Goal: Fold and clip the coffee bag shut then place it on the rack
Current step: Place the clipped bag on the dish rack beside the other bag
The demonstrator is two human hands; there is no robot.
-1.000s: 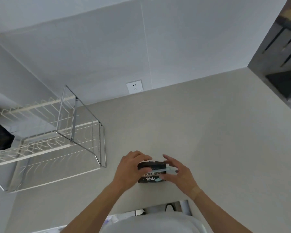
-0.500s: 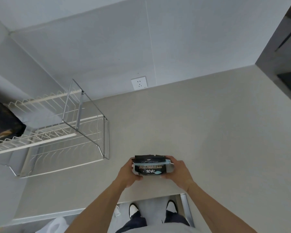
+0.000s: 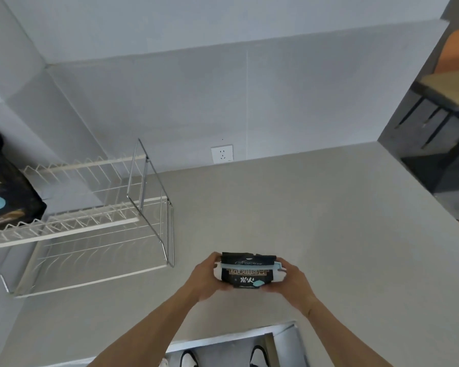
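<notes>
A small black coffee bag [image 3: 247, 275] with pale lettering is held above the grey counter, between both hands. A light blue and white clip [image 3: 249, 266] runs across its folded top. My left hand [image 3: 206, 278] grips the bag's left end. My right hand [image 3: 289, 279] grips its right end. The white wire rack [image 3: 90, 229] with two tiers stands to the left, well apart from the bag.
Another black coffee bag [image 3: 3, 189] sits on the rack's upper tier at the far left edge. A white wall socket [image 3: 222, 153] is on the back wall. The counter [image 3: 316, 221] ends at the right beside dark furniture [image 3: 440, 133].
The bag has gone from lying on the counter under my fingers to being held up in both hands. The view has tilted up and left, showing more of the rack.
</notes>
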